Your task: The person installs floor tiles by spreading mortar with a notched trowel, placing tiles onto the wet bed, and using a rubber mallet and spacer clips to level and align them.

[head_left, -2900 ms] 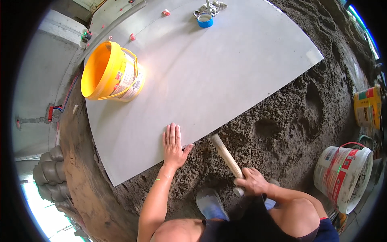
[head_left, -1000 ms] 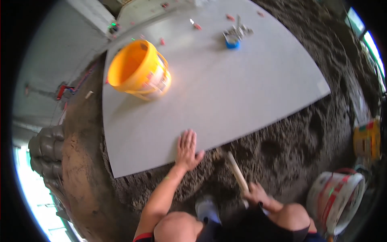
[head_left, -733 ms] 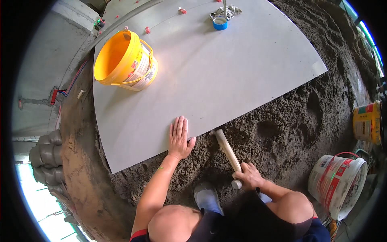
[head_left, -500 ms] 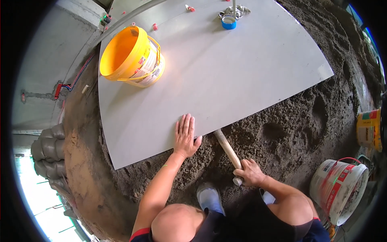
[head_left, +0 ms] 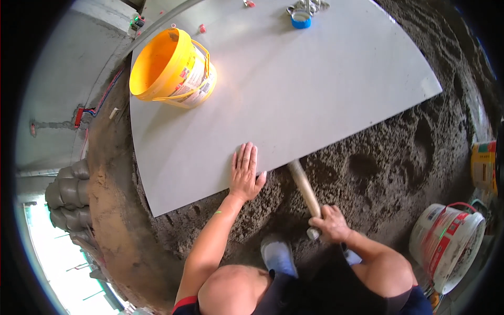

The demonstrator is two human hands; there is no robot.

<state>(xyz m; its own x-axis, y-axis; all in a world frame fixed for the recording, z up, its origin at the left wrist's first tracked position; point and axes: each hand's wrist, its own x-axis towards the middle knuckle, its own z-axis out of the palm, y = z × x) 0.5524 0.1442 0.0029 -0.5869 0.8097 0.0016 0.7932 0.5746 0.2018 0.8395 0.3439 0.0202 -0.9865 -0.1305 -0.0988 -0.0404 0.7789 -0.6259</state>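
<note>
A large grey tile [head_left: 325, 79] lies over dark, crumbly mortar, its near edge running up toward the right. My left hand [head_left: 244, 172] rests flat on that near edge, fingers stretched out over the surface and thumb off to the side. To its right, my right hand [head_left: 333, 224] is closed round the lower end of a pale wooden handle [head_left: 304, 189]. The handle slants up and left to the tile's edge, where its far end is hidden. A yellow bucket [head_left: 200, 94] with a wire-like yellow handle stands on the tile at the upper left.
Dark mortar [head_left: 378, 173] with hollows borders the tile. A blue-rimmed suction-cup-like piece [head_left: 301, 21] sits at the tile's far side. A white bucket [head_left: 428, 241] and another yellow bucket [head_left: 483, 167] stand at right. Stacked grey bags [head_left: 71, 194] lie left, and my shoe [head_left: 278, 257] is below.
The whole view has shifted slightly, with the tile's far part moving up in the picture. My left hand stays flat on the tile, and my right hand still grips the handle.
</note>
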